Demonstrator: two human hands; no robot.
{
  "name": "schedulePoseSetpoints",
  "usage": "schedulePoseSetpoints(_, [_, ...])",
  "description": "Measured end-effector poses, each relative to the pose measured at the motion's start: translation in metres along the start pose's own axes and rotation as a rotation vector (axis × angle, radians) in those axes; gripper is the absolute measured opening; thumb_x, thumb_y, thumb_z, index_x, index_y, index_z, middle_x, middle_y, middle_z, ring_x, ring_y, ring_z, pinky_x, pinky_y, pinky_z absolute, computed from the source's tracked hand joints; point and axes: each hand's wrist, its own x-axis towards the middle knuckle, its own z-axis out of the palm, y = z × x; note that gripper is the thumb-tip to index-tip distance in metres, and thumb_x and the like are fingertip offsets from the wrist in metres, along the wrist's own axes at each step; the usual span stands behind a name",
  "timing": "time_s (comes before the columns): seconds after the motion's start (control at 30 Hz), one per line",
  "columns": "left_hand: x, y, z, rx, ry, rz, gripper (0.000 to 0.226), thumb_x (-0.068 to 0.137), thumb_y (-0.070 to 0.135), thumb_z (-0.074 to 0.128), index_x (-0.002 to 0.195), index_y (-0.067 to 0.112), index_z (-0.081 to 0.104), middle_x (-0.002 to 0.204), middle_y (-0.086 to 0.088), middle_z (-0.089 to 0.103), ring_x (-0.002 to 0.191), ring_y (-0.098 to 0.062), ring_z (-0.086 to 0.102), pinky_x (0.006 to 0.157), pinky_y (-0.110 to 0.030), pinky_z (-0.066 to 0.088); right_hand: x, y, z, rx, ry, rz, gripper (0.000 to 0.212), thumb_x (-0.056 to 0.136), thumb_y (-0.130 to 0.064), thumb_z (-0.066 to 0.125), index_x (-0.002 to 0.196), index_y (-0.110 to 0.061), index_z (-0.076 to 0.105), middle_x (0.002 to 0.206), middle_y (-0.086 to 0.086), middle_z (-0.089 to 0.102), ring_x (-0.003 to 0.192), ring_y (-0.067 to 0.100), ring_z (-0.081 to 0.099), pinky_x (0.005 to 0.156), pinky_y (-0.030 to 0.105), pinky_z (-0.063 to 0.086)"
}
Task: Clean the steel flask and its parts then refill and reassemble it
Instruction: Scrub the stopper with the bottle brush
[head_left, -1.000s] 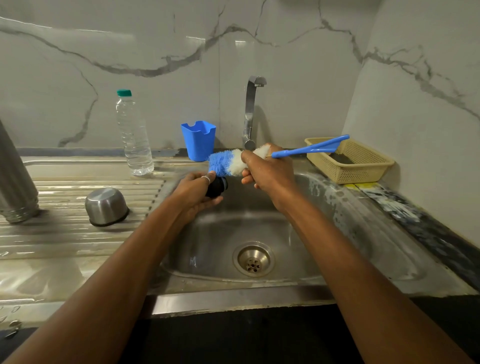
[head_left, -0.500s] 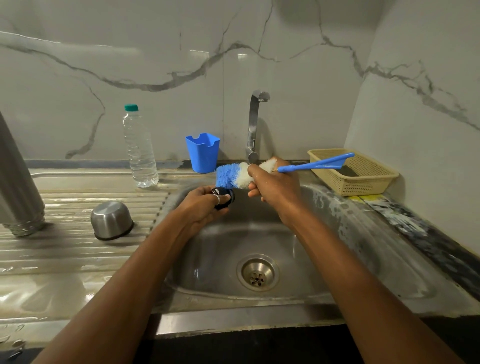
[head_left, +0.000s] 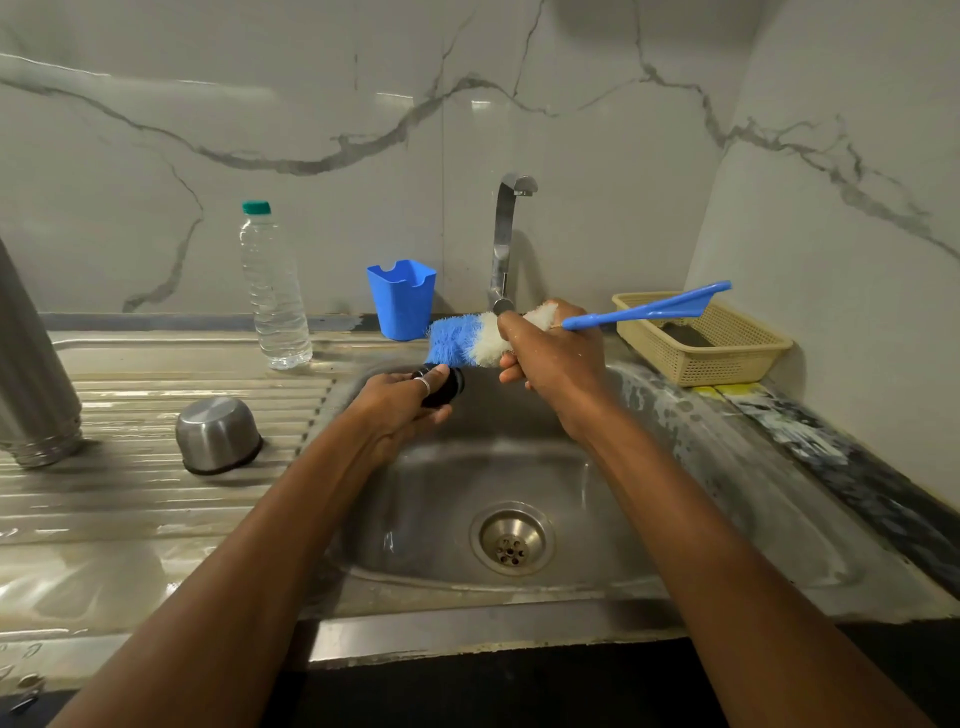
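Pinching one black stopper (head_left: 445, 388) is the left hand (head_left: 397, 408); the right hand's (head_left: 553, 356) grip wraps one brush (head_left: 456, 341).

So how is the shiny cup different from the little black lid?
The steel cup is shiny silver; the black stopper is dark. The steel cup sits upside down on the drainboard; the black stopper is held in the left hand. The steel cup looks bigger than the black stopper.

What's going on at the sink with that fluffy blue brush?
Someone is washing flask parts over the sink. The left hand holds a small black stopper, and the right hand holds the blue-and-white brush just above it. The steel flask body and its steel cup stand upside down on the draining board.
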Motion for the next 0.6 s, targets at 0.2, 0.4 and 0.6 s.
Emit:
schedulePoseSetpoints(0.2, [-0.004,0.000,0.000,0.106,0.045,-0.011,0.041,0.096,0.029,0.070,0.123,0.000,0.061,0.116,-0.019,0.067,0.093,-0.025,0.069,0.086,-0.036,0.061,-0.001,0.006,0.001,-0.027,-0.047,0.022,0.018,0.087,-0.029,0.065,0.094,-0.012,0.063,0.071,0.005,0.074,0.052,0.011,0.070,0.039,0.013,0.039])
schedulePoseSetpoints(0.4, [-0.003,0.003,-0.006,0.026,0.019,0.015,0.037,0.096,0.027,0.069,0.118,-0.002,0.061,0.113,-0.017,0.065,0.092,-0.023,0.067,0.072,-0.031,0.064,0.000,0.004,-0.001,0.011,-0.056,0.037,0.020,0.086,-0.029,0.063,0.094,-0.010,0.066,0.066,0.004,0.074,0.054,0.013,0.071,0.040,0.016,0.041])
schedulePoseSetpoints(0.6, [0.000,0.006,-0.008,0.036,0.040,-0.007,0.035,0.095,0.027,0.070,0.116,0.001,0.059,0.111,-0.018,0.063,0.090,-0.023,0.066,0.069,-0.029,0.064,0.004,-0.001,-0.008,0.023,0.001,0.037,0.018,0.083,-0.028,0.063,0.091,-0.012,0.066,0.063,0.002,0.073,0.053,0.012,0.070,0.042,0.016,0.041])
